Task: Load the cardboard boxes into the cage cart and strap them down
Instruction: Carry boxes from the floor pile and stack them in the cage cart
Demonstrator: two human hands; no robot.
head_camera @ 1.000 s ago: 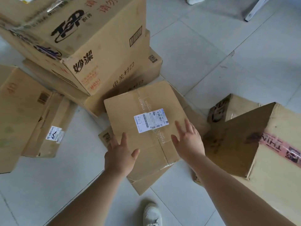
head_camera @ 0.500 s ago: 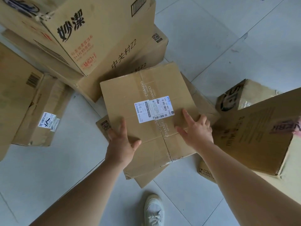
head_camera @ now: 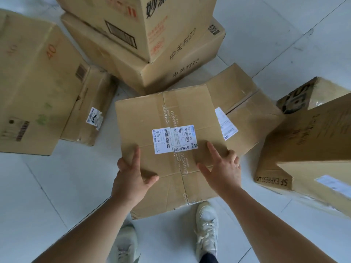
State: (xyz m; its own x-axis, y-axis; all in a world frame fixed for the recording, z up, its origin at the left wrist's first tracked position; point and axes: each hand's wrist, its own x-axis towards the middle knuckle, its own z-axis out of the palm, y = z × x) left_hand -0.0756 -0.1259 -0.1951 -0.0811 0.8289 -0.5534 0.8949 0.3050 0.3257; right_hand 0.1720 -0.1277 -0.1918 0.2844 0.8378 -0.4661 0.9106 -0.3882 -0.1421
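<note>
A flat cardboard box sealed with CHANDO tape and bearing a white shipping label lies in the middle, partly on top of another cardboard box. My left hand clasps its near left edge, thumb and forefinger on the top face. At the near right edge my right hand has its fingers curled over the side. The box's near end overhangs my shoes. No cage cart or strap is in view.
Two large printed boxes are stacked just behind. A big box and a slim one lie at the left; a tilted box rests on an SF Express box at the right. White tiled floor surrounds my shoes.
Both hands went from hovering above the taped box to gripping its near side edges. The box has turned squarer to me and its near end has come closer, above my feet.
</note>
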